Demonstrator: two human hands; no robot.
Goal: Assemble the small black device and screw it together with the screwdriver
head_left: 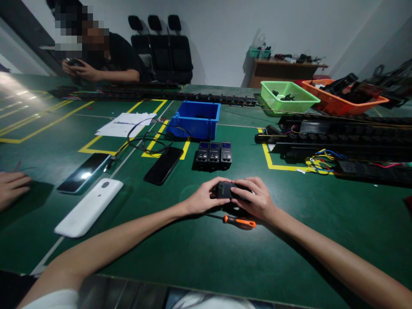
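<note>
Both my hands hold one small black module (225, 189) just above the green table (199, 253). My left hand (204, 198) grips its left end with thumb and fingers closed. My right hand (254, 199) wraps its right end from above. An orange-handled screwdriver (240, 222) lies on the table directly under my hands. Three similar black modules (213, 154) with small displays stand in a row just beyond.
A blue bin (196, 119), two dark phones (163, 165) (84, 172), a white power bank (88, 207), a black cable (144, 139) and papers (124, 124) lie left of centre. Green (286, 96) and orange (341, 101) baskets and black rails (337, 133) sit right. Another person's hand (11, 186) rests far left; a person sits at the back.
</note>
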